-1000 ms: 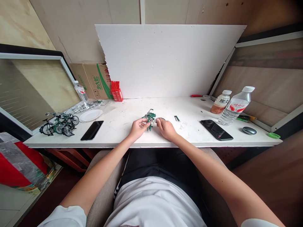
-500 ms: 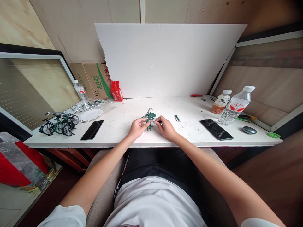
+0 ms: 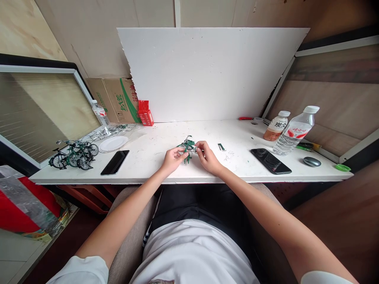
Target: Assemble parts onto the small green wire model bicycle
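A small green model bicycle (image 3: 191, 143), partly hidden by my fingers, is held just over the white table in front of me. My left hand (image 3: 174, 158) pinches it from the left between thumb and fingers. At its right side, the thumb and forefinger of my right hand (image 3: 209, 159) are brought together against it, and whatever tiny piece lies between them is too small to name. A flat green part (image 3: 221, 147) lies on the table to the right of that hand.
Finished-looking model bicycles (image 3: 75, 154) stand at the left, near white plates (image 3: 113, 144) and a phone (image 3: 115, 162). On the right are another phone (image 3: 271, 161), a brown drink bottle (image 3: 276, 127), a water bottle (image 3: 296, 132) and a mouse (image 3: 312, 161). A white board (image 3: 216, 75) rises behind.
My right hand's fingertips have shifted slightly up and its fingers are a little less curled. My left hand still holds the model bicycle in the same place.
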Demonstrator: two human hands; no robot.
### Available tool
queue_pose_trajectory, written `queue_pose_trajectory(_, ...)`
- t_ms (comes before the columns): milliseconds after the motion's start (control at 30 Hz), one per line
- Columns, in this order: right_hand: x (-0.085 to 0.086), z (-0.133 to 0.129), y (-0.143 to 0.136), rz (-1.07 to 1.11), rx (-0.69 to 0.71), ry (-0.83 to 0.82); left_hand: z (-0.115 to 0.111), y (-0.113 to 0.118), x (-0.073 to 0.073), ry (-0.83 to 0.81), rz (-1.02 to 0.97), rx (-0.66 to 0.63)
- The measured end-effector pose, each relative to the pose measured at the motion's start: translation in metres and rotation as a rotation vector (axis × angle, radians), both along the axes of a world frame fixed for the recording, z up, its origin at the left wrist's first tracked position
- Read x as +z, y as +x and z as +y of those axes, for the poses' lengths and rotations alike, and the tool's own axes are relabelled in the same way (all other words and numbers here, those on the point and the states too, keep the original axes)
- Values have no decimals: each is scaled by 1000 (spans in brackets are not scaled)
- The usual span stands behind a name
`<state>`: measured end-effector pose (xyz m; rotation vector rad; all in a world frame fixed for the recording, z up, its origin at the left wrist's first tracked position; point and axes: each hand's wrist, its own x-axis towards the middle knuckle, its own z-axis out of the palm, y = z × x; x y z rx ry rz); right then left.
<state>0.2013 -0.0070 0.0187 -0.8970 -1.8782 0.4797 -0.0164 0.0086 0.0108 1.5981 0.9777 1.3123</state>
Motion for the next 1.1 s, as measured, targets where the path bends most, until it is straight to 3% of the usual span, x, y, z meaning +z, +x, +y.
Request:
queue_pose_trajectory(433, 2, -1, -2, -56, -60, 12, -2, 1, 3, -12, -13, -10)
queue_pose_trajectory(567, -2, 1, -2, -49, -36, 70, -2, 1, 3, -12, -14, -7)
queue_pose_trajectory(1100, -5, 2, 0, -35, -5, 52, -1, 2, 3, -72, -85, -31)
